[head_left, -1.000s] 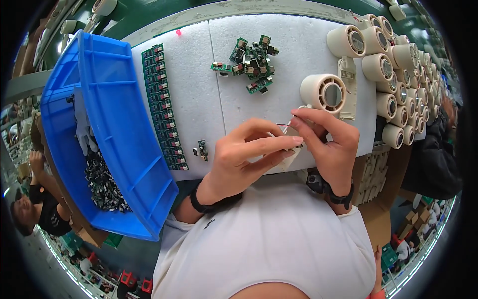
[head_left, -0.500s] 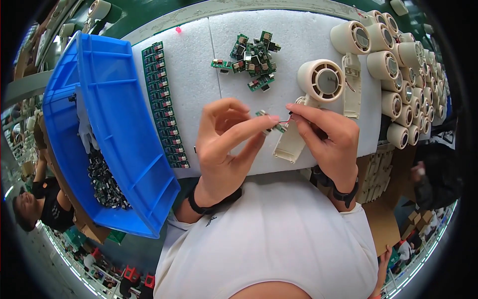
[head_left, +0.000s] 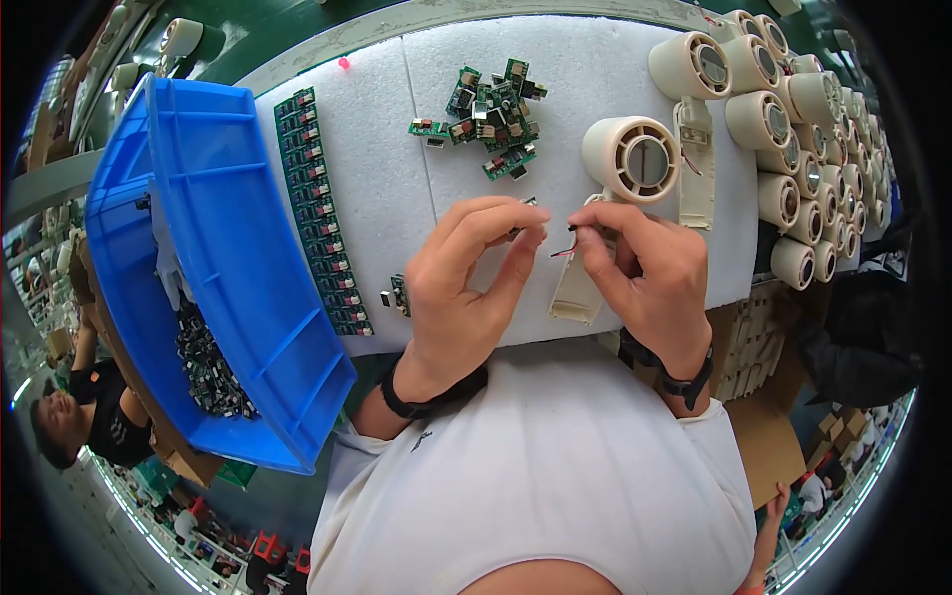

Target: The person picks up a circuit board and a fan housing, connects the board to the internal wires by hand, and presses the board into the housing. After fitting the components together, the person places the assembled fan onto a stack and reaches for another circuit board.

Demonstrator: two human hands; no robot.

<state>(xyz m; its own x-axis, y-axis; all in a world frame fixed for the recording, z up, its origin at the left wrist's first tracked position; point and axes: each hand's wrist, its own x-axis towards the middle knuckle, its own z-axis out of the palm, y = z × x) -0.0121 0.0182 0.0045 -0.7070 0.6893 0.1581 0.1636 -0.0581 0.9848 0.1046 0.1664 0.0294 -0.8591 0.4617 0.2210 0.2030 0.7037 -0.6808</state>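
Note:
My left hand (head_left: 466,278) is closed in a pinch. A small green circuit board (head_left: 529,202) shows at its fingertips, mostly hidden by the fingers. Facing it, my right hand (head_left: 650,268) pinches the thin red and black wires (head_left: 563,253) with thumb and forefinger; their loose ends point toward my left hand. Those wires appear to belong to the cream handheld fan (head_left: 631,159) just beyond my right hand. Its opened handle shell (head_left: 575,295) lies below, partly covered by that hand. Another small circuit board (head_left: 400,295) rests on the white foam beside my left wrist.
A pile of circuit boards (head_left: 496,114) lies at the far middle, and a strip of joined boards (head_left: 319,213) at left. The blue bin (head_left: 233,198) holds more small parts. A second opened fan (head_left: 691,67) and many stacked fans (head_left: 764,124) crowd the right.
The circuit board has turned within my left fingers and is now mostly hidden. The wire ends have come apart from it. The small board beside my left wrist has come into view.

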